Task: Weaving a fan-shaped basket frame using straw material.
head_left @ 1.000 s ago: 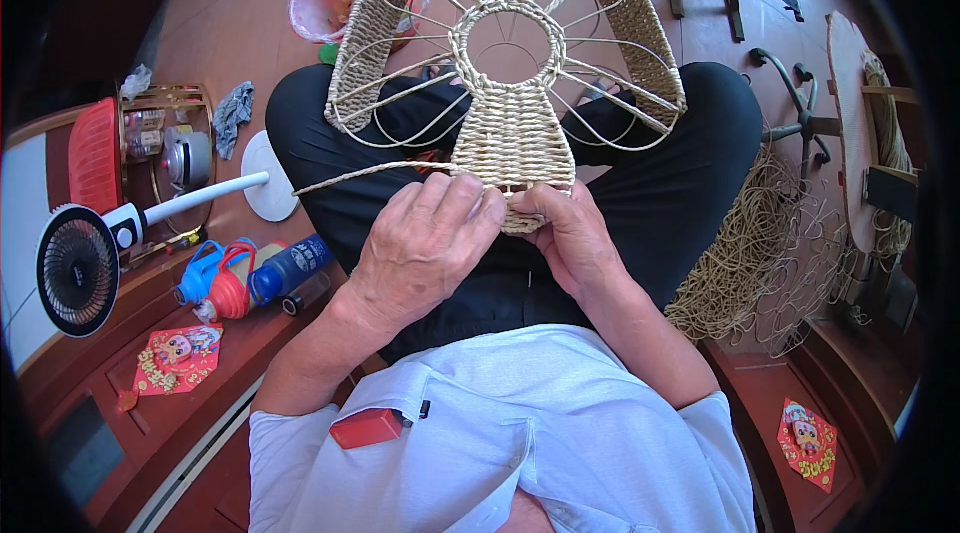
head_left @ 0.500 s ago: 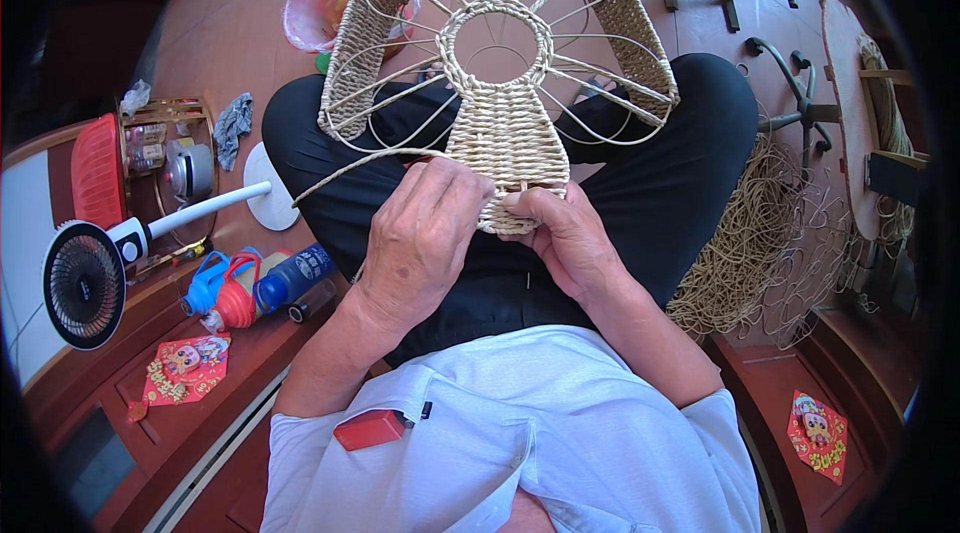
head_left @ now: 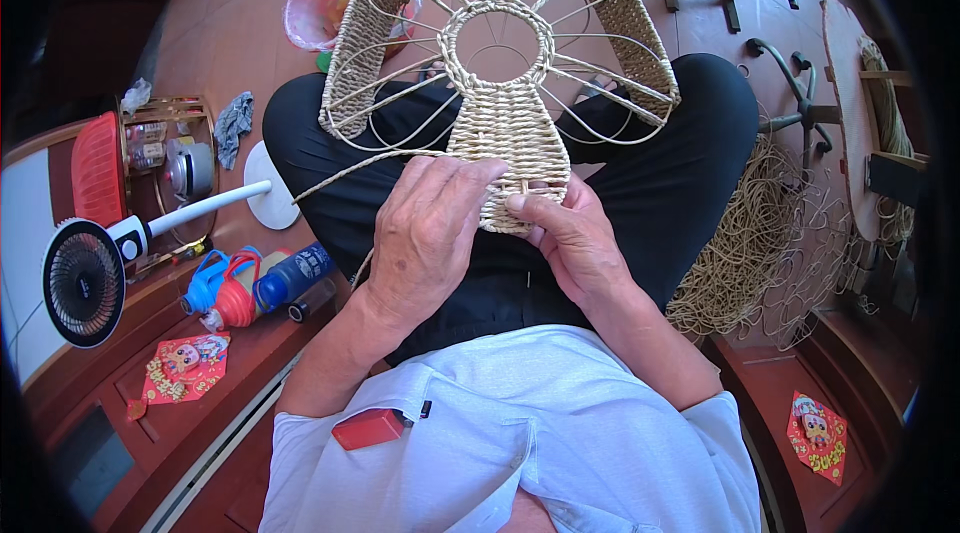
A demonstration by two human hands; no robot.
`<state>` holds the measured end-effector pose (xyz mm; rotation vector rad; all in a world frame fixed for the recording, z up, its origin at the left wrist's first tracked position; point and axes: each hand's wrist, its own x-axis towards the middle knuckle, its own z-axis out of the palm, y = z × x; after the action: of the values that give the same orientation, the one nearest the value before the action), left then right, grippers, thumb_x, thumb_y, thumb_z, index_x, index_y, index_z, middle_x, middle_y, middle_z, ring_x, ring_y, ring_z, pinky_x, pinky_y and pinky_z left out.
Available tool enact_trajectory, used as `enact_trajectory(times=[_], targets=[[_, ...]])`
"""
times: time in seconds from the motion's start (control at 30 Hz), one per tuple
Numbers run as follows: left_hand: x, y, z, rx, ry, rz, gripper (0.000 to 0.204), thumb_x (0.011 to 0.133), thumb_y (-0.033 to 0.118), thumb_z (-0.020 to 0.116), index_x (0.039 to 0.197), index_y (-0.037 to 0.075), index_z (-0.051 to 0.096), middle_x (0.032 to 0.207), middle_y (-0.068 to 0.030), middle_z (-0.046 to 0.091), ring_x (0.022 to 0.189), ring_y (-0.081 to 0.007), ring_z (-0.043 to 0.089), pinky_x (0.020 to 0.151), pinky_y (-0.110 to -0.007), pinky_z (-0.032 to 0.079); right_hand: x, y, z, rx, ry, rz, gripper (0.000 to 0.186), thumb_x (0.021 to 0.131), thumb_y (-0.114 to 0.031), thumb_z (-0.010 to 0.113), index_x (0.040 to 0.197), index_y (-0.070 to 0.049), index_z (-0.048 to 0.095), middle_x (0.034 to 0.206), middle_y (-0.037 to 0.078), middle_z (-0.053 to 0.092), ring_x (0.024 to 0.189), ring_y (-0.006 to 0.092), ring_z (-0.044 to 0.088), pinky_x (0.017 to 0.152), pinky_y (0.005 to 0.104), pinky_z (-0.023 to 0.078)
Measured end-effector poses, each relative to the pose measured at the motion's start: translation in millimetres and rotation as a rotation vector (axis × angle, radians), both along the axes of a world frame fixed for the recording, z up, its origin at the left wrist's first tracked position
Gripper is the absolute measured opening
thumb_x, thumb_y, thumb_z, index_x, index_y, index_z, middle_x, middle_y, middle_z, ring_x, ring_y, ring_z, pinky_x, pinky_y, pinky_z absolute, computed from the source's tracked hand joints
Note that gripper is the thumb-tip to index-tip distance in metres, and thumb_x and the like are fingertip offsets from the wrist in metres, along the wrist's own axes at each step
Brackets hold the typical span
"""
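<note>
- While the head view looks down on the person's lap, the left hand [head_left: 425, 238] bends over the left edge of a flat, straw-coloured woven-cord panel [head_left: 508, 138], its fingers close together and its forefinger tip touching the weave; its thumb is hidden, so I cannot tell how firmly it grips.
- The right hand [head_left: 580, 238] is clamped on the panel's lower right edge, thumb on top and fingers curled underneath.
- Leftward from the left hand runs 1 loose, twisted straw-coloured cord [head_left: 365, 163], lying across black trousers [head_left: 700, 123].
- Around the person spreads a pinkish-brown tiled floor [head_left: 235, 33], with a tangled heap of straw-coloured cord [head_left: 745, 263] at the right, near a dark, spoked chair base [head_left: 802, 115].
- To the left are a white-and-black round fan [head_left: 85, 283] on a white pole and a blue cylindrical bottle [head_left: 290, 278]; a pink-and-white plastic tub [head_left: 320, 3] sits farther off.
- The panel lies over the lap between the 2 hands, densely woven in crosswise rows, narrowing towards a round, cord-wrapped ring [head_left: 496, 87]; near its lower end, a small gap bares an upright strand.
- Beyond, thin straw-coloured loops and paired spokes fan out from the ring to a curved, straw-coloured woven wall [head_left: 640, 38].
</note>
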<state>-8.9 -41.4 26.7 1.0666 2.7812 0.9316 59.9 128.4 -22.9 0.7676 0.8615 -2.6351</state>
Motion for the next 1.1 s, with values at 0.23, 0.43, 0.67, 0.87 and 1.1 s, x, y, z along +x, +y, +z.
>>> enact_trajectory(times=[0.23,0.43,0.67,0.87,1.1], targets=[[0,4,-4,0.025,0.02,-0.018,0.034,0.083,-0.007,0.075,0.115,0.006,0.073,0.1,-0.0096,0.071,0.095,-0.0303,0.068,0.084,-0.041,0.054,4,-1,0,0.036,0.0,-0.027,0.053,0.094,0.005,0.073,0.142,0.0,0.052,0.13,0.011,0.069,0.116,0.0182,0.071,0.101,0.0348,0.061],[-3,5,-1,0.014,-0.023,-0.024,0.023,0.083,-0.003,0.076,0.104,0.005,0.071,0.097,-0.0095,0.068,0.094,-0.0305,0.065,0.083,-0.041,0.052,4,-3,1,0.032,-0.009,-0.075,0.057,0.093,0.006,0.073,0.143,-0.001,0.047,0.133,0.013,0.068,0.118,0.0202,0.071,0.101,0.0357,0.062],[-2,8,-2,-0.001,-0.026,-0.047,0.018,0.083,-0.001,0.077,0.1,0.004,0.071,0.096,-0.0089,0.066,0.093,-0.0308,0.064,0.084,-0.042,0.052,0,5,3,0.04,-0.019,-0.02,0.059,0.091,0.008,0.074,0.143,0.0,0.047,0.133,0.013,0.067,0.12,0.0211,0.07,0.102,0.0372,0.061],[-1,11,-4,-0.027,-0.036,-0.035,0.015,0.083,0.0,0.077,0.097,0.003,0.072,0.096,-0.009,0.067,0.093,-0.03,0.064,0.083,-0.042,0.052,-3,13,-4,0.024,-0.032,0.039,0.064,0.089,0.007,0.077,0.145,0.0,0.047,0.133,0.012,0.067,0.12,0.0202,0.07,0.105,0.0364,0.06],[-8,15,-1,-0.048,-0.08,-0.053,0.012,0.083,0.004,0.077,0.092,0.004,0.069,0.091,-0.0096,0.064,0.088,-0.0302,0.062,0.08,-0.042,0.051,-5,24,-10,-0.028,0.024,0.122,0.072,0.086,0.005,0.081,0.149,0.001,0.045,0.133,0.012,0.068,0.119,0.0192,0.071,0.106,0.0357,0.059]])
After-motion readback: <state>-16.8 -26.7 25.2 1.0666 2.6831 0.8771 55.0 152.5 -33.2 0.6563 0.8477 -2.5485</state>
